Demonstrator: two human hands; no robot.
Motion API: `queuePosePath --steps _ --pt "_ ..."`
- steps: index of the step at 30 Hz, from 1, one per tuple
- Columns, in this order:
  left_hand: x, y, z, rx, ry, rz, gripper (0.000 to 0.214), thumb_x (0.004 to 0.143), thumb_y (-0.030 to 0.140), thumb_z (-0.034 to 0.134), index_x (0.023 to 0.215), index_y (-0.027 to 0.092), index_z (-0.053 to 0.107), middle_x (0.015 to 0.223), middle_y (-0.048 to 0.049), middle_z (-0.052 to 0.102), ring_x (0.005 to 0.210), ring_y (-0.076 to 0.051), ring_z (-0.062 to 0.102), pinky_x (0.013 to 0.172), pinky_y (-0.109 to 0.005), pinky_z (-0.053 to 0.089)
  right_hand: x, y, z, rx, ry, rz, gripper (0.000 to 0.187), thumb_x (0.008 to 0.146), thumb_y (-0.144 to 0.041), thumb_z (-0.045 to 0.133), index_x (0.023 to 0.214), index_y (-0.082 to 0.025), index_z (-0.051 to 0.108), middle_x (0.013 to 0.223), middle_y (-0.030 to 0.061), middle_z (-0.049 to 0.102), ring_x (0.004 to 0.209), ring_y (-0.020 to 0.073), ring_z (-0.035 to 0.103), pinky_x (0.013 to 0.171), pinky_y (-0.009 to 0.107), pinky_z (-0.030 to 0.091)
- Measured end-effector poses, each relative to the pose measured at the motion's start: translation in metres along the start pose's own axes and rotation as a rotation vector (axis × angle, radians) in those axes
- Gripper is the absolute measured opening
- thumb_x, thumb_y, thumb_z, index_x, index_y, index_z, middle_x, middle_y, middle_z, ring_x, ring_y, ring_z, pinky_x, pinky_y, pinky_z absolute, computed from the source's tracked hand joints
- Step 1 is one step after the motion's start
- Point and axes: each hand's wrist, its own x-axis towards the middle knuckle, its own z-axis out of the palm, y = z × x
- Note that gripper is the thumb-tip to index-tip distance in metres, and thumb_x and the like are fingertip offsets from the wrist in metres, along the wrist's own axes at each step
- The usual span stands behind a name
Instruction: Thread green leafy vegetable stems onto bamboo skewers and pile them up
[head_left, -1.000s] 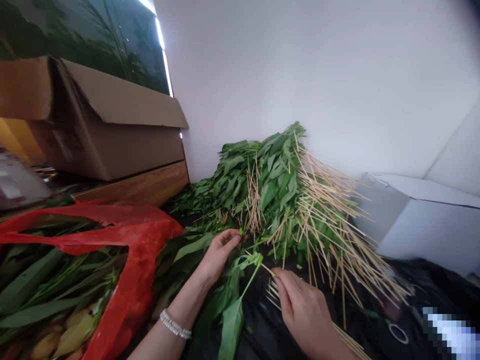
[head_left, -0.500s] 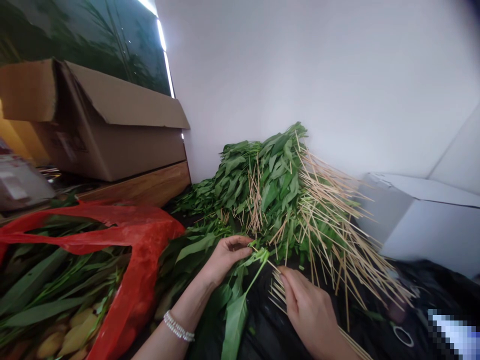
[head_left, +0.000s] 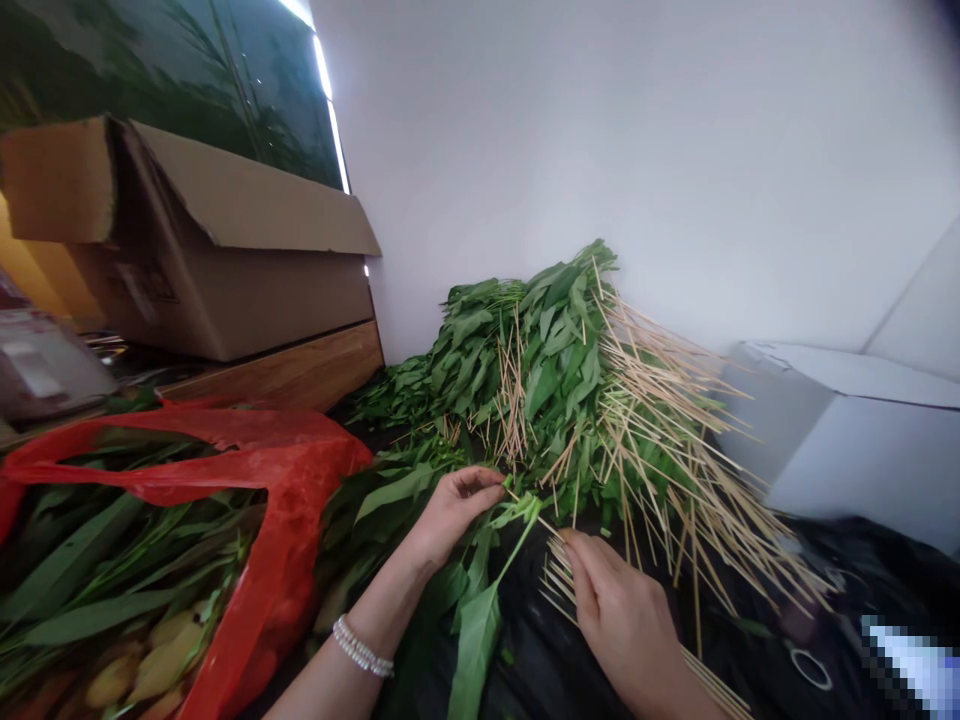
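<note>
My right hand (head_left: 622,590) is closed on a thin bamboo skewer (head_left: 550,524) that points up and left. Folded green stems (head_left: 525,507) are threaded on it, and long leaves (head_left: 478,640) hang from them over black plastic. At the skewer's far end, my left hand (head_left: 461,510), with a beaded bracelet on the wrist, pinches a small piece of green stem between thumb and fingers. A bundle of bare skewers (head_left: 559,580) lies beneath my right hand. Beyond both hands rises a heap of skewered leafy greens (head_left: 555,370), their sticks fanning to the right.
To the left, a red plastic bag (head_left: 289,520) holds long leaves and brownish roundish pieces. An open cardboard box (head_left: 270,290) stands on a wooden surface behind it. White boxes (head_left: 862,450) are at the right, against a pale wall (head_left: 637,130). A ring (head_left: 811,670) lies on the black plastic (head_left: 540,660).
Both hands keep their grips and stay almost in place. The stems on the skewer have shifted slightly, and the whole view has moved a little.
</note>
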Motion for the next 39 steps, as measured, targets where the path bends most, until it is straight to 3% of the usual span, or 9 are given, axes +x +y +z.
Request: queuePosePath --steps 17,33,39 --pt "0.000 0.003 0.003 0.037 0.030 0.008 0.027 0.058 0.033 0.086 0.073 0.015 0.073 0.069 -0.0005 0.068 0.061 -0.008 0.056 0.063 -0.020 0.044 -0.002 0.001 0.002 -0.007 -0.011 0.009 0.031 0.098 -0.020 0.030 0.106 -0.021 0.060 0.086 0.0033 0.070 0.070 0.0163 0.070 0.061 0.024 0.048" --pt "0.004 -0.007 0.002 0.184 -0.006 0.114 0.021 0.061 0.027 0.082 0.072 0.013 0.072 0.071 -0.0037 0.070 0.066 -0.013 0.061 0.068 -0.024 0.047 -0.005 0.000 0.004 -0.077 -0.084 0.072 0.033 0.097 -0.020 0.030 0.103 -0.023 0.062 0.082 0.0021 0.070 0.070 0.0177 0.070 0.054 0.025 0.044" --pt "0.002 0.000 -0.001 0.169 -0.028 0.081 0.030 0.068 0.038 0.079 0.085 0.014 0.075 0.083 -0.0056 0.073 0.075 -0.015 0.063 0.074 -0.025 0.047 -0.004 -0.001 0.003 -0.003 -0.086 0.084 0.033 0.096 -0.017 0.031 0.104 -0.023 0.062 0.086 0.0021 0.071 0.074 0.0172 0.071 0.063 0.024 0.048"
